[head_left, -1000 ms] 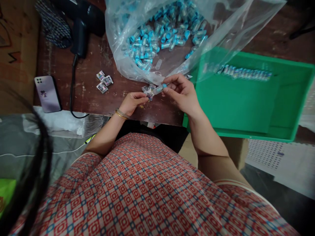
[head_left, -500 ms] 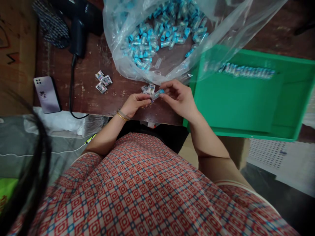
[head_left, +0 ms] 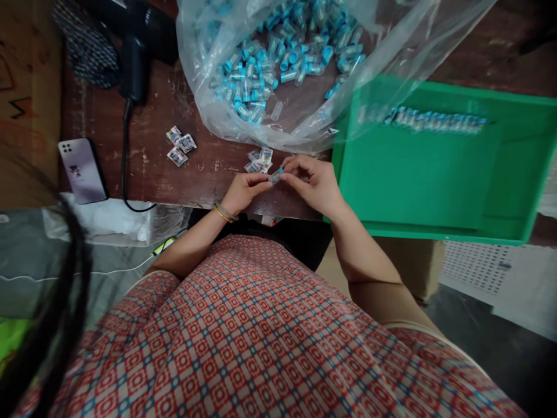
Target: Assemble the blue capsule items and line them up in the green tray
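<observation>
The vial point(head_left: 275, 176) has come nearer the body over the table point(head_left: 209, 186), leaving it shared: the left hand point(head_left: 242, 193) pinches its clear end, the right hand point(head_left: 317, 184) its blue cap point(head_left: 281, 170), beside packets point(head_left: 260, 161).

The scene is dim, under soft, cool light whose direction is hard to tell. Pale glare streaks the plastic bag point(head_left: 300, 138), and a faint sheen lies on the worktop point(head_left: 209, 186) — deep shadow fills the space beneath. Dark hair point(head_left: 72, 273) blurs at left; the row of packets point(head_left: 435, 121) looks smeared. The small tube point(head_left: 275, 176) lacks crisp detail — wide-angle stretching bends the edges, and the lower-right corner sinks into black.
</observation>
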### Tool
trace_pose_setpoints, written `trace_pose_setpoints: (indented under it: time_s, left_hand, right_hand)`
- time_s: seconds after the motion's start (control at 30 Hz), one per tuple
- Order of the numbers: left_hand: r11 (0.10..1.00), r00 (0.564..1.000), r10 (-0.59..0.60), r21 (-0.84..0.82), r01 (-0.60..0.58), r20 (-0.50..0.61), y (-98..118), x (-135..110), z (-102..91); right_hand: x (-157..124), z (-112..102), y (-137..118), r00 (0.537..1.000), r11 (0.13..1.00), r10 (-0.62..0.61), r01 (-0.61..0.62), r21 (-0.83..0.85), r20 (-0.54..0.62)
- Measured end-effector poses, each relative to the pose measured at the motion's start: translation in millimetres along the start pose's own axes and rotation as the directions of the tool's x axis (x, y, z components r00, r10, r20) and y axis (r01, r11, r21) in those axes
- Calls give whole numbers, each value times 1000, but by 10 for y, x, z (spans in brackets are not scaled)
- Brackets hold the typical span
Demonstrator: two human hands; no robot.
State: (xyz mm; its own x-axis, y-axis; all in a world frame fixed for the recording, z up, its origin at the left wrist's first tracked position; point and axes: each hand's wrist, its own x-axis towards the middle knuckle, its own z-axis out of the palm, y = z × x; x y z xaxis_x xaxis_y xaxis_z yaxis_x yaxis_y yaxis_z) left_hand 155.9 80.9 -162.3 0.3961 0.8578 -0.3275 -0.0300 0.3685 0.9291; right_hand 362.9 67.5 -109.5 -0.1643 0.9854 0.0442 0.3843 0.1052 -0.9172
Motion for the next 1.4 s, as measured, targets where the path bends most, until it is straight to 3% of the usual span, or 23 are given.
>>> trace_pose_setpoints:
  time_s: [0.1,0.2,0.33,0.4,0.57,0.8,0.9,1.1,1.2,1.3,1.4]
  left_hand:
    - [999,999,36,24,-36,3,11,3,2]
    - [995,995,74,76,-68,-73,28,3,-19]
    - [987,988,113,125,-99,-108,79,-16,-26]
    - [981,985,137,150,-121,-102,102,-26,-5]
    - [972,986,125,214,-100,-109,116,-24,12]
    - [969,991,70,245,-40,-114,141,-9,-85]
    - [969,993,63,244,-38,-99,167,-3,-72]
    - [978,999,22,207,-16,-23,174,12,-32]
    - [987,1000,25,157,-25,-1,149,12,-14]
    - [999,998,12,33,-14,59,111,2,18]
    - [988,990,-62,-132,79,127,55,-14,50]
  right_hand:
    - [18,-56,-13,999,999,22,-21,43,-34]
    - [13,-151,-20,995,983,68,-55,176,-69]
    - [-68,-133,-7,985,961,97,-131,244,146]
    - [-113,-36,9,977,964,90,-135,230,196]
    - [-150,113,36,985,965,98,-129,229,141]
    - [-76,-180,3,991,940,127,-132,315,35]
    - [-53,-210,-54,993,947,112,-118,298,37]
    - [-47,-144,-117,999,993,11,-15,113,37]
    - [-58,-115,-46,998,986,38,-46,159,51]
    - [-108,-11,61,997,981,77,-78,177,17]
    - [-204,163,154,995,991,72,-64,117,-65]
